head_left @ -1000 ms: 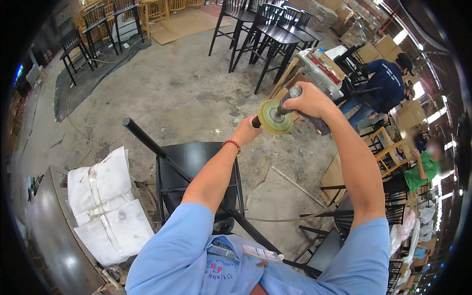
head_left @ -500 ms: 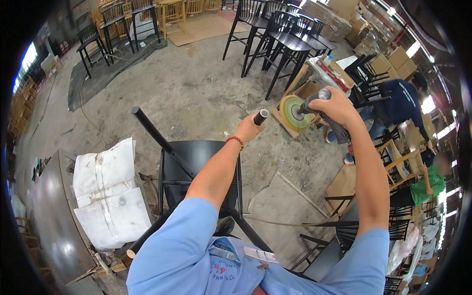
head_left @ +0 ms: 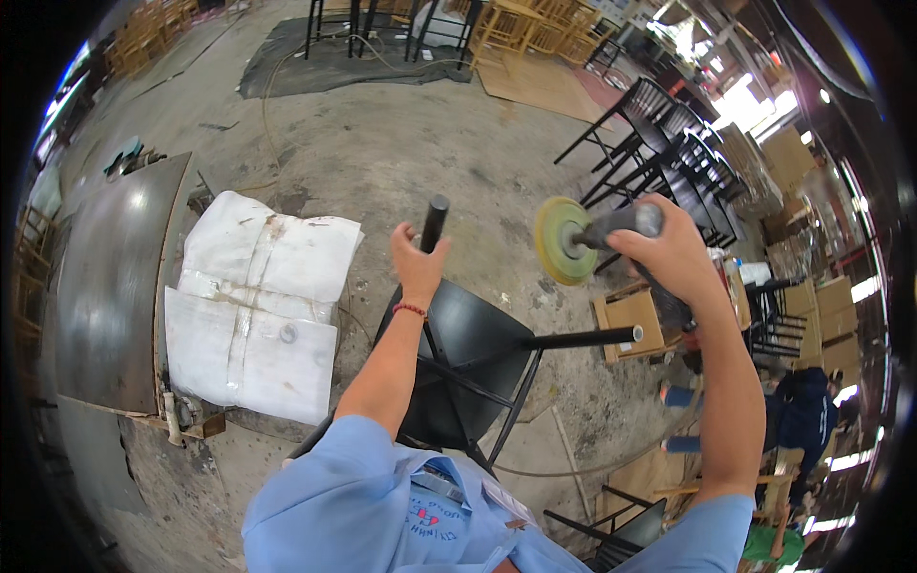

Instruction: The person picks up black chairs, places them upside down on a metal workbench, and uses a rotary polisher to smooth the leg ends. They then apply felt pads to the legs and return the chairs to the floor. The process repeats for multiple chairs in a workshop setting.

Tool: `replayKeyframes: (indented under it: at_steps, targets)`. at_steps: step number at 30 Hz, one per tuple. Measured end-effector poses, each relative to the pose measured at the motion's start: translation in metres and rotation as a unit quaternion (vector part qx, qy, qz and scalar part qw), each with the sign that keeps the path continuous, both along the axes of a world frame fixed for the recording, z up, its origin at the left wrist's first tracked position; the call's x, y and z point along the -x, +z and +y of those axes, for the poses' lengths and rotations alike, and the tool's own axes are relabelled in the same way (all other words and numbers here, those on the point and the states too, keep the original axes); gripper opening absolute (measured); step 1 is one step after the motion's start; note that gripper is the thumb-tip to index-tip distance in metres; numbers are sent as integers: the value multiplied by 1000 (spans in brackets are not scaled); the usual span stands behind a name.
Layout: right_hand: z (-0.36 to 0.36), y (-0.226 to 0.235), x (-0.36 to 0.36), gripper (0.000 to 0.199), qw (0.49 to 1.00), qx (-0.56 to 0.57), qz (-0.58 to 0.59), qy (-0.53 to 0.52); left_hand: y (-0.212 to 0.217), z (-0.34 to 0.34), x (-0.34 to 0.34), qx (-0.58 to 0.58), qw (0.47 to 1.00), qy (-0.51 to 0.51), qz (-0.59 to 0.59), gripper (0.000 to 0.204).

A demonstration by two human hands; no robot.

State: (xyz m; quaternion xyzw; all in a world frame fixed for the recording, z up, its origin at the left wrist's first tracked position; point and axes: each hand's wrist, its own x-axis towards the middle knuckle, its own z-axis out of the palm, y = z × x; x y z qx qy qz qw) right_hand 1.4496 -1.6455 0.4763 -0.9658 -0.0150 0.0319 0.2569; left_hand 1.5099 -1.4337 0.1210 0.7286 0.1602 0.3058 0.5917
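An upturned black chair lies in front of me, its legs pointing up and outward. My left hand is at one dark-tipped chair leg, which lies between the thumb and the spread fingers; they are not closed round it. Another chair leg, with a pale ring at its tip, points right. My right hand grips a handheld power sander, held in the air to the right. Its round yellow-green disc faces left, clear of the chair.
White wrapped padding lies to the left beside a dark panel. Black bar chairs stand far right, near cardboard boxes. A hose trails over the floor. A co-worker in dark blue and one in green are at right.
The chair has turned clockwise; the pale-tipped leg that my left hand held now points right. My left hand has moved left to another leg. The sander stays raised, its disc turned more sideways.
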Motion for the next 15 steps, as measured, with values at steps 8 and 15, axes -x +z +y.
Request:
replayKeyframes:
  at_steps: [8,15]
  targets:
    - [142,-37,-80,57,984,66,64,154,21,35,-44,-49,961,-231,-147,27]
    - [151,-54,-109,74,976,161,20,145,20,35,-48,-1,964,-262,-39,39]
